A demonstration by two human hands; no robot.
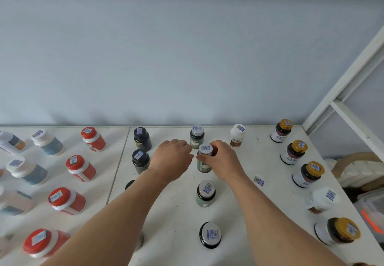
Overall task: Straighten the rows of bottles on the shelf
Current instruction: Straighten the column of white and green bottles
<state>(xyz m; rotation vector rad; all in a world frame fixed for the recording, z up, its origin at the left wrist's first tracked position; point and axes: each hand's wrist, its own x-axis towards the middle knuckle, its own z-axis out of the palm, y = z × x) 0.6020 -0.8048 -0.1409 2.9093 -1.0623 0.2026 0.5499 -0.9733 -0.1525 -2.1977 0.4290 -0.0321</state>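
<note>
The right hand (223, 158) curls its fingers round a silver-capped green bottle (204, 159); the left hand (172, 156) hovers beside, fingers bent, touching nothing visible. Another silver-capped bottle (197, 135) stands just behind, navy-capped bottles (141, 149) left.

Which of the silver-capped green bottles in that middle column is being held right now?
The second silver-capped bottle from the back: the right hand grips it. The other three in that column stand untouched.

The left forearm (116, 209) hides most of two dark bottles (129, 184) near the shelf's front edge. The left hand (172, 157) shows only its back, fingers hidden. Every label is too blurred to read.
</note>
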